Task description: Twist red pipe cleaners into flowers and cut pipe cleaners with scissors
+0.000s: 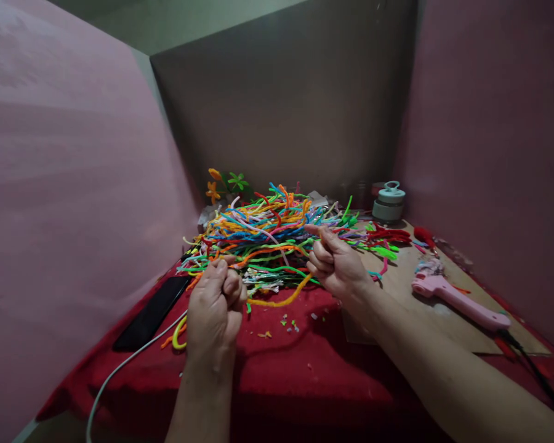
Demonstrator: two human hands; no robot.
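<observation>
A big tangle of coloured pipe cleaners [277, 237] lies on a red cloth [277, 369]. My left hand [215, 311] is closed in a fist in front of the pile, gripping one end of an orange pipe cleaner [281, 300]. That pipe cleaner sags in a curve across to my right hand [335, 261], which pinches its other end with the fingers curled. A yellow pipe cleaner [179, 335] curls on the cloth just left of my left wrist.
A black phone [152, 314] with a white cable [120, 369] lies at the left. A pink glue gun [457, 301] rests on a cardboard sheet [406, 283] at the right. Tape rolls [388, 203] and pipe-cleaner flowers [224, 181] stand at the back. Pink panels enclose both sides.
</observation>
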